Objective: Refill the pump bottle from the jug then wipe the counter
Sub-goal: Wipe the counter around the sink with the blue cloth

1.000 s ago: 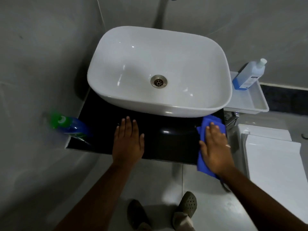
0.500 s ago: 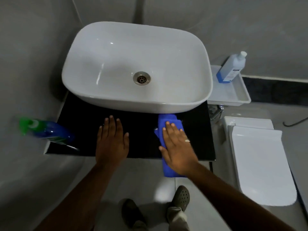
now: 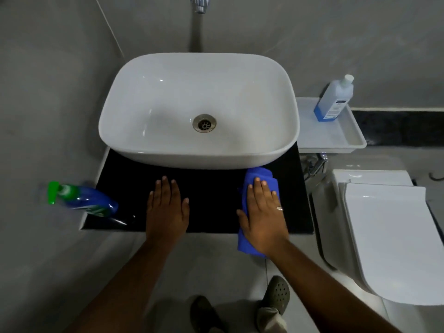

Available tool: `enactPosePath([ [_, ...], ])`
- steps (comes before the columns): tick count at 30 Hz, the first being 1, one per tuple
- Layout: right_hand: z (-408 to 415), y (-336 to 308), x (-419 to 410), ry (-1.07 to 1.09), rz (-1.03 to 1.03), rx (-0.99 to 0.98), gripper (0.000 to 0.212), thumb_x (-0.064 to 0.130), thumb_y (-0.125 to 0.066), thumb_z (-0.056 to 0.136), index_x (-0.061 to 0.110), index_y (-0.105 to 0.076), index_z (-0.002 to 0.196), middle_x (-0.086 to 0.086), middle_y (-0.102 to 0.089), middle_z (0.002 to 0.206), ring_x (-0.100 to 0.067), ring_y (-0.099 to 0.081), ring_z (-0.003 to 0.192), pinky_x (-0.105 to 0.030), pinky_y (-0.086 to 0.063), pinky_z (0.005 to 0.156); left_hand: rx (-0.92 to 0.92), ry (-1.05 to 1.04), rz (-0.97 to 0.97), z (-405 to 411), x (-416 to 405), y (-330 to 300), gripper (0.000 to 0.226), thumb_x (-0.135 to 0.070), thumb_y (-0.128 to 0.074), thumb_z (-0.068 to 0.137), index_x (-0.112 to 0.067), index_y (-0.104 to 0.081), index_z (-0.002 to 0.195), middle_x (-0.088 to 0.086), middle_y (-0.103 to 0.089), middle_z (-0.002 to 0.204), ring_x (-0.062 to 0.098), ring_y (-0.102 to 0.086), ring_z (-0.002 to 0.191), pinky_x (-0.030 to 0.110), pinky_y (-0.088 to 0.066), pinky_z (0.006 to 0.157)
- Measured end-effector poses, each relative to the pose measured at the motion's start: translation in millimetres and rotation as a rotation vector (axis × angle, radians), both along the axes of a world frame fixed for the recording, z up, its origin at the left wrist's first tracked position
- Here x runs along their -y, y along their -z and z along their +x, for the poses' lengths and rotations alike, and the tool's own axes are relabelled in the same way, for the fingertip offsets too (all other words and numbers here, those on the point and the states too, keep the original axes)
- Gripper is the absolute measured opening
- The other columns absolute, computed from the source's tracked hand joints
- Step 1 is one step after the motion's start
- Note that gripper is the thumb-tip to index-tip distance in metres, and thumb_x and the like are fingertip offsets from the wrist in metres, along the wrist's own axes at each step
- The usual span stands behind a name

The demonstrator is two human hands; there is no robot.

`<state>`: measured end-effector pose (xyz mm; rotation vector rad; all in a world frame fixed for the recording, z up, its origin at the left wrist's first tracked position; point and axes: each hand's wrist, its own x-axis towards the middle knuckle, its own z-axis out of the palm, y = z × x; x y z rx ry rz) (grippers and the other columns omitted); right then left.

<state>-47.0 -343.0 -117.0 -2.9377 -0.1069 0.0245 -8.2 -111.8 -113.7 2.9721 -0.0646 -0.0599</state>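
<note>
The right hand (image 3: 263, 212) lies flat, fingers straight and together, pressing a blue cloth (image 3: 258, 179) onto the black desk (image 3: 211, 188). The cloth sits under the palm and fingers; its far end shows beyond the fingertips, just at the front wall of the white sink (image 3: 199, 111), and its near end hangs over the desk's front edge below the wrist. A ring shows on one finger.

The left hand (image 3: 167, 207) rests flat on the desk, fingers straight and slightly spread, holding nothing, well apart from the cloth, to its left.

A blue bottle with a green cap (image 3: 81, 200) stands at the desk's left front corner, left of the left hand and not touching it. A clear bottle with a white cap (image 3: 335, 99), blue liquid low inside, stands on a white tray (image 3: 336, 138) right of the sink, well away from both hands. A white toilet lid (image 3: 394, 236) shows at the right.
</note>
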Motion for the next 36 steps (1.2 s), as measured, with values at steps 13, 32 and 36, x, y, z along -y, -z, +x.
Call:
enactPosePath([
  [13, -2, -19, 47, 0.272, 0.307, 0.056, 0.058, -0.004, -0.045, 0.086, 0.001, -0.033, 0.143, -0.020, -0.021, 0.154, -0.031, -0.018, 0.144, -0.036, -0.010, 0.119, 0.006, 0.187, -0.144, -40, 96, -9, 0.070, -0.046, -0.019, 0.098, 0.007, -0.046, 0.134, 0.027, -0.043, 0.142, 0.044, -0.038, 0.134, 0.055, -0.035, 0.106],
  [32, 226, -34, 252, 0.357, 0.635, 0.167, 0.038, 0.004, -0.045, 0.093, 0.009, -0.047, 0.130, -0.009, -0.060, 0.114, -0.012, -0.055, 0.092, -0.018, -0.039, 0.086, 0.018, 0.479, 0.059, 112, 305, 23, 0.081, -0.059, -0.030, 0.091, -0.007, -0.013, 0.151, 0.014, -0.005, 0.160, 0.028, 0.003, 0.148, 0.044, 0.004, 0.118],
  [36, 285, 1, 244, 0.205, 0.553, 0.041, 0.053, 0.002, -0.042, 0.093, 0.008, -0.031, 0.144, -0.017, -0.040, 0.144, -0.031, -0.047, 0.125, -0.042, -0.037, 0.107, 0.043, 0.427, -0.035, 110, 305, 22, 0.088, -0.058, -0.040, 0.089, -0.002, -0.011, 0.150, 0.018, -0.005, 0.160, 0.031, 0.000, 0.148, 0.046, -0.003, 0.119],
])
